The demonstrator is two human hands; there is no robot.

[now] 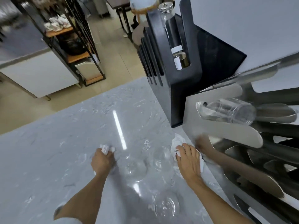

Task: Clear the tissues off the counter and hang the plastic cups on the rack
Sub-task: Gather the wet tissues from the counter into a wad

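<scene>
Head view: the left hand (103, 160) is fisted around a crumpled tissue (106, 148). At three o'clock from it, the right hand (189, 160) lies flat, fingers spread, pressing another tissue (177, 143) against the marble counter (56, 151); it should bunch this up fully before lifting. Three empty clear cups (165, 205) stand between the arms; one cup (229, 113) hangs on the steel rack (234, 135).

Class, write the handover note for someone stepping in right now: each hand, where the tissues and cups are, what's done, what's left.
Left hand: closed around a crumpled tissue.
Right hand: flat on a second tissue beside the steel rack; grip not yet closed.
Cups: one clear cup already hangs on the rack; three clear cups stand on the counter between the hands.
Left: bin both tissues, hang the three cups.
</scene>
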